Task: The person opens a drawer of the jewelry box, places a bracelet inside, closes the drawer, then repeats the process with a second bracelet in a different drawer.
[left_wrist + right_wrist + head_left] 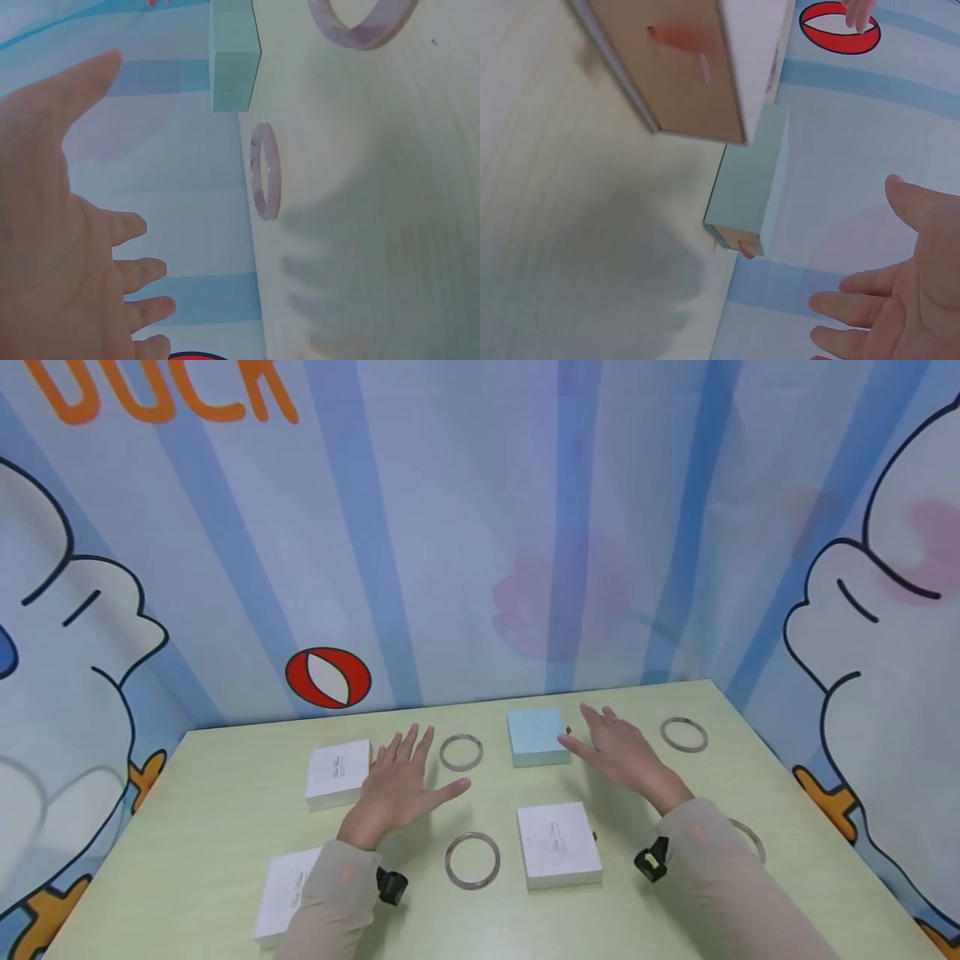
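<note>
My left hand (393, 789) hovers over the table with its fingers spread, holding nothing. A white box (339, 772) lies just beside it, and a greyish bangle (442, 753) lies to its right. In the left wrist view that bangle (274, 176) looks pale purple. My right hand (622, 756) is also raised with fingers extended, its thumb overlapping the edge of a light blue box (537, 733); whether they touch I cannot tell. A second white box (558, 843) sits nearer me, with a ribbon tab (679, 39) on its tan side. Another bangle (448, 862) lies left of it.
At the front left is another white box (285, 889), partly behind my left sleeve. Toward the right edge lie a bangle (663, 733) and one more bangle (758, 842), half hidden by my right sleeve. A printed curtain (465, 527) stands behind the table (225, 777).
</note>
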Motion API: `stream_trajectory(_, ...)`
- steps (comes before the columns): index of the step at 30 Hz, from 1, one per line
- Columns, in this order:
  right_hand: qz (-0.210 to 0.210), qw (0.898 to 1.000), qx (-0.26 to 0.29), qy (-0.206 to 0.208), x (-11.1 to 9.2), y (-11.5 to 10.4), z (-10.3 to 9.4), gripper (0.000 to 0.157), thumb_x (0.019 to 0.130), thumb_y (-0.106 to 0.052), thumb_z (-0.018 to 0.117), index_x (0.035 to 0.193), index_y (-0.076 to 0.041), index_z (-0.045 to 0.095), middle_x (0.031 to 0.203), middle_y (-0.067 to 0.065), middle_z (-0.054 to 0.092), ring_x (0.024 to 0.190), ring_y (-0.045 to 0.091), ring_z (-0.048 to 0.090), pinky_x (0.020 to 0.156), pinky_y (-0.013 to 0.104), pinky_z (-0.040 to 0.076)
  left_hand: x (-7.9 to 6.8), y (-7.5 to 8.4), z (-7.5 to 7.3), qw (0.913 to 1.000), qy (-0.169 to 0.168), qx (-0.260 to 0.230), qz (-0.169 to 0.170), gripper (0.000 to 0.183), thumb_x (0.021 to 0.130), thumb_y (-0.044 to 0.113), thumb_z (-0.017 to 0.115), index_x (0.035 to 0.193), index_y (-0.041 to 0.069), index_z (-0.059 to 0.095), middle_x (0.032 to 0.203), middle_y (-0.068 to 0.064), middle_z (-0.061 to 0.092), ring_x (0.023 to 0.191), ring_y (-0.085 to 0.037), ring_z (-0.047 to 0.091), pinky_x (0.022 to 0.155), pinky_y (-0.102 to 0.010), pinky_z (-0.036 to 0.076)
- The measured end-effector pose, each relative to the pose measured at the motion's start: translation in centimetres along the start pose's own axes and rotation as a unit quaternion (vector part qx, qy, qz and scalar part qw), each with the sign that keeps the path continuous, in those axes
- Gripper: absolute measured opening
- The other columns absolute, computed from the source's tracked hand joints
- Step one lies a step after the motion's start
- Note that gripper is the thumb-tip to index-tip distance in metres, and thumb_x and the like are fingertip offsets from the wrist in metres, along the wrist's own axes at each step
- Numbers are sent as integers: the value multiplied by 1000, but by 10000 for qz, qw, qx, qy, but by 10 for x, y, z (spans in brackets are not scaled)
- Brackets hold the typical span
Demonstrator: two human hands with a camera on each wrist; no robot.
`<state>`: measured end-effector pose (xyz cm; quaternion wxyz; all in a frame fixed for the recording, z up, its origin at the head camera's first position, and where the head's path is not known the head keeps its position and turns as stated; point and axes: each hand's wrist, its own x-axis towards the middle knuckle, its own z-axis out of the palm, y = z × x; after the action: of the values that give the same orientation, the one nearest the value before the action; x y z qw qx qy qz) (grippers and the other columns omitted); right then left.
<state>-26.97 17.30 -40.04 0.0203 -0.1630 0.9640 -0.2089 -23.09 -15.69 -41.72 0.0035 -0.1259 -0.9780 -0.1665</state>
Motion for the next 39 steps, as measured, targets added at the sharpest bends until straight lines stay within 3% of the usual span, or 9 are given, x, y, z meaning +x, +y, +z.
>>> stream_trajectory(7,-182,9996,151,-124,0,-15,-6,80,104,-51,44,152,9,25,153,30,32,146,45,19,114,61,21,-4,0,-9,9999,-141,54,69,100,88,72,53,159,8,22,163,-20,18,148,-44,14,117,-60,11)
stream_trajectory(14,-303,9982,510,-126,2,-31,-5,79,103,-51,46,154,6,24,154,30,30,146,42,21,113,59,25,-12,-5,-19,9996,-106,107,223,99,88,71,55,158,8,24,161,-20,21,146,-44,20,113,-62,24)
stream_trajectory(20,-321,9967,726,-171,4,-41,-4,77,103,-51,47,155,2,26,158,26,26,147,39,19,114,58,25,-17,-8,-26,9993,-62,139,355,101,87,72,55,158,8,24,161,-19,23,146,-41,21,113,-59,26)
stream_trajectory(27,-441,9942,949,-229,7,-58,-4,70,104,-45,50,152,3,33,153,23,38,141,39,35,112,55,31,-22,-10,-33,9984,32,246,516,101,86,72,56,158,8,25,160,-18,26,144,-40,26,108,-60,34)
stream_trajectory(33,-701,9923,1001,-218,8,-71,-1,65,103,-41,53,150,3,39,150,21,43,138,38,40,111,53,34,-29,-11,-39,9980,8,262,570,101,86,72,57,157,8,27,159,-17,28,143,-39,28,104,-62,38)
stream_trajectory(39,-931,9899,1022,-301,8,-85,2,56,103,-35,56,144,2,48,138,19,57,128,36,51,107,55,37,-37,-15,-43,9977,12,386,556,101,84,75,56,156,9,31,157,-16,33,142,-38,32,100,-64,41)
